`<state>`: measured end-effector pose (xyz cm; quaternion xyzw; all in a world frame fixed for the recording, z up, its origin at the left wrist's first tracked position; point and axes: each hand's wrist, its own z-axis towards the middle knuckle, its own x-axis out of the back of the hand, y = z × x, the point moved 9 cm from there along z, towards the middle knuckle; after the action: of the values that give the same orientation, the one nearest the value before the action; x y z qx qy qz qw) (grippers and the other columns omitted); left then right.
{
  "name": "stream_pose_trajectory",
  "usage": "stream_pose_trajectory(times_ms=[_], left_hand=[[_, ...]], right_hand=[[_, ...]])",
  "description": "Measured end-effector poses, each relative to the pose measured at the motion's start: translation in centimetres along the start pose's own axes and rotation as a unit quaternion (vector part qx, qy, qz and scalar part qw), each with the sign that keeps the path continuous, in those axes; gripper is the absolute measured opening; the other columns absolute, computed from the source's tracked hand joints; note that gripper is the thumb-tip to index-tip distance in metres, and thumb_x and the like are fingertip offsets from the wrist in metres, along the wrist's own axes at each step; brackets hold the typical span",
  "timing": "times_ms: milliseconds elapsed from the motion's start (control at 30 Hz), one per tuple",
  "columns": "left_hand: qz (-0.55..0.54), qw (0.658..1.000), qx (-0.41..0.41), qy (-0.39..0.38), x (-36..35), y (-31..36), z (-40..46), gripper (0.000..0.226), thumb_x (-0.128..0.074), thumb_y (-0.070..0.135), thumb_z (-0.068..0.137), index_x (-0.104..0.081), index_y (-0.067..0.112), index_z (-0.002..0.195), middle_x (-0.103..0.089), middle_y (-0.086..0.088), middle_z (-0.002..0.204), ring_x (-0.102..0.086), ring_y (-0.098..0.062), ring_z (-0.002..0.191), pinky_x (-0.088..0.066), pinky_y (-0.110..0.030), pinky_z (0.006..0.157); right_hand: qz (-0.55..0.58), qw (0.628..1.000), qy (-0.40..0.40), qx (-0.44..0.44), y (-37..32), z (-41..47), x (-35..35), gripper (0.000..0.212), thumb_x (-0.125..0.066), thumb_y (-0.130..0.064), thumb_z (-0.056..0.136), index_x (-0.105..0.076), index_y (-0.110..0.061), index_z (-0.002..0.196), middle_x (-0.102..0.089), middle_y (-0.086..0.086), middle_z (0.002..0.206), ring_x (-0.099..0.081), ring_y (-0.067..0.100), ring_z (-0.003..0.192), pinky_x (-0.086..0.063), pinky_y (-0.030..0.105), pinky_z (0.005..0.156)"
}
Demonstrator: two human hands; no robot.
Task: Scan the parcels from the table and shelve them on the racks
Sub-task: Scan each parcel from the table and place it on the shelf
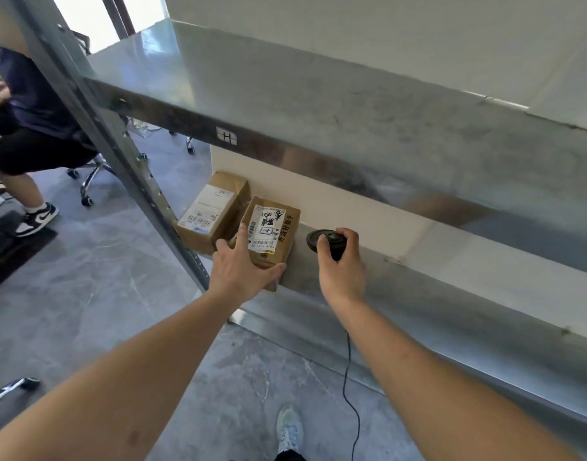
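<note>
A grey metal rack (352, 134) is being viewed from above, its upper shelf of dull, scuffed sheet steel taking up most of the frame; a small white tag marked "H" (226, 136) is being shown on that shelf's front edge. The perforated steel upright (119, 151) is being seen slanting down the left side, just beside the parcels. The lower shelf (418, 294) is being left bare to the right of the hands, with open room along it toward the wall. On its left end, two brown cardboard parcels are being kept side by side, touching or nearly so. The left parcel (212, 211), at the upright, is being shown with a white printed label and barcodes, too small to read. The right parcel (272, 234) is being gripped by the left hand (242, 264), fingers spread over its near left corner and thumb along its near edge; its white label is bearing handwritten black marks, barcodes and a column of printed Chinese characters. A black handheld scanner (325, 242), round-headed, is being clasped by the right hand (342, 264), fingers curled round its handle, just right of that parcel; a thin black cable (350, 377) is being trailed down from it over the grey marbled floor (119, 294).
</note>
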<state>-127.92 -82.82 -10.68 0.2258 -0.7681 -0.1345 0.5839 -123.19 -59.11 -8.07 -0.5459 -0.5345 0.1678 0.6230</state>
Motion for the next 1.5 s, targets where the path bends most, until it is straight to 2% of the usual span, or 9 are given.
stream_pose_trajectory(times_ms=[100, 233, 333, 433, 500, 733, 1000, 1200, 1500], left_hand=[[-0.007, 1.000, 0.002, -0.016, -0.2, 0.0, 1.2, 0.129, -0.073, 0.079, 0.076, 0.006, 0.031, 0.167, -0.029, -0.016, 0.143, -0.040, -0.039, 0.134, -0.041, -0.051, 0.112], [0.062, 0.997, -0.023, -0.028, -0.3, 0.2, 2.5, 0.119, -0.063, 0.081, 0.083, 0.001, 0.027, 0.167, -0.019, -0.018, 0.151, -0.033, -0.043, 0.140, -0.038, -0.052, 0.115], [0.192, 0.976, -0.103, 0.006, -0.1, 1.6, 2.8, 0.100, -0.044, 0.079, 0.093, -0.010, 0.020, 0.166, -0.004, -0.023, 0.166, -0.013, -0.050, 0.153, -0.020, -0.055, 0.125], [0.216, 0.955, -0.202, 0.003, -0.6, 3.2, 2.8, 0.081, -0.037, 0.068, 0.102, -0.008, 0.029, 0.167, 0.002, -0.015, 0.174, 0.005, -0.045, 0.159, -0.001, -0.054, 0.129], [0.211, 0.944, -0.251, -0.022, -1.2, 3.6, 2.9, 0.071, -0.035, 0.061, 0.106, -0.006, 0.038, 0.167, 0.004, -0.010, 0.176, 0.007, -0.038, 0.161, 0.003, -0.049, 0.129], [0.203, 0.942, -0.263, -0.039, -1.1, 3.4, 3.9, 0.062, -0.027, 0.054, 0.108, -0.005, 0.043, 0.166, -0.004, -0.008, 0.175, -0.005, -0.039, 0.161, -0.004, -0.050, 0.131], [0.214, 0.935, -0.278, -0.057, 0.3, 3.4, 4.7, 0.068, -0.045, 0.059, 0.102, -0.020, 0.044, 0.163, -0.017, -0.006, 0.172, -0.018, -0.034, 0.158, -0.018, -0.053, 0.129], [0.243, 0.924, -0.283, -0.087, 1.2, 4.6, 4.5, 0.069, -0.044, 0.062, 0.102, -0.025, 0.038, 0.164, -0.019, -0.008, 0.171, -0.020, -0.036, 0.156, -0.024, -0.051, 0.126], [0.270, 0.890, -0.362, -0.064, 4.2, 8.6, 0.2, 0.060, -0.045, 0.048, 0.104, -0.031, 0.032, 0.160, -0.037, -0.010, 0.161, -0.036, -0.037, 0.146, -0.042, -0.050, 0.110]], right_hand=[[-0.013, 1.000, 0.005, -0.016, 0.2, 1.0, -1.0, 0.033, -0.055, -0.051, 0.103, -0.048, -0.038, 0.132, -0.067, -0.004, 0.113, -0.065, 0.028, 0.105, -0.054, 0.039, 0.087], [-0.010, 0.999, 0.017, -0.027, -0.3, 1.6, -2.0, 0.033, -0.055, -0.049, 0.104, -0.048, -0.037, 0.133, -0.062, -0.007, 0.111, -0.060, 0.022, 0.101, -0.043, 0.030, 0.082], [-0.010, 0.999, 0.031, -0.031, -0.7, 1.3, -2.4, 0.035, -0.055, -0.049, 0.104, -0.048, -0.036, 0.136, -0.063, -0.006, 0.114, -0.055, 0.018, 0.096, -0.042, 0.029, 0.082], [-0.002, 0.999, 0.037, -0.039, -0.8, 0.8, -2.9, 0.036, -0.055, -0.049, 0.104, -0.047, -0.036, 0.137, -0.064, -0.005, 0.116, -0.059, 0.021, 0.100, -0.045, 0.032, 0.082], [0.005, 0.998, 0.043, -0.042, -0.9, 0.5, -3.0, 0.036, -0.055, -0.048, 0.104, -0.048, -0.035, 0.137, -0.062, -0.005, 0.113, -0.063, 0.025, 0.105, -0.048, 0.034, 0.084], [0.011, 0.996, 0.069, -0.053, -0.7, 0.1, -2.3, 0.035, -0.056, -0.048, 0.104, -0.048, -0.036, 0.135, -0.061, -0.009, 0.109, -0.061, 0.023, 0.101, -0.053, 0.038, 0.087], [0.023, 0.996, 0.064, -0.051, -1.0, 0.2, -1.9, 0.036, -0.055, -0.050, 0.104, -0.046, -0.037, 0.136, -0.061, -0.009, 0.112, -0.064, 0.023, 0.103, -0.057, 0.042, 0.088], [0.025, 0.996, 0.073, -0.043, -1.7, -0.2, -0.8, 0.037, -0.054, -0.049, 0.106, -0.046, -0.034, 0.139, -0.060, -0.008, 0.110, -0.060, 0.020, 0.097, -0.047, 0.032, 0.080], [0.058, 0.988, 0.136, -0.039, -3.4, -4.4, 2.4, 0.039, -0.055, -0.047, 0.105, -0.045, -0.032, 0.139, -0.062, -0.008, 0.114, -0.062, 0.022, 0.102, -0.049, 0.035, 0.083]])
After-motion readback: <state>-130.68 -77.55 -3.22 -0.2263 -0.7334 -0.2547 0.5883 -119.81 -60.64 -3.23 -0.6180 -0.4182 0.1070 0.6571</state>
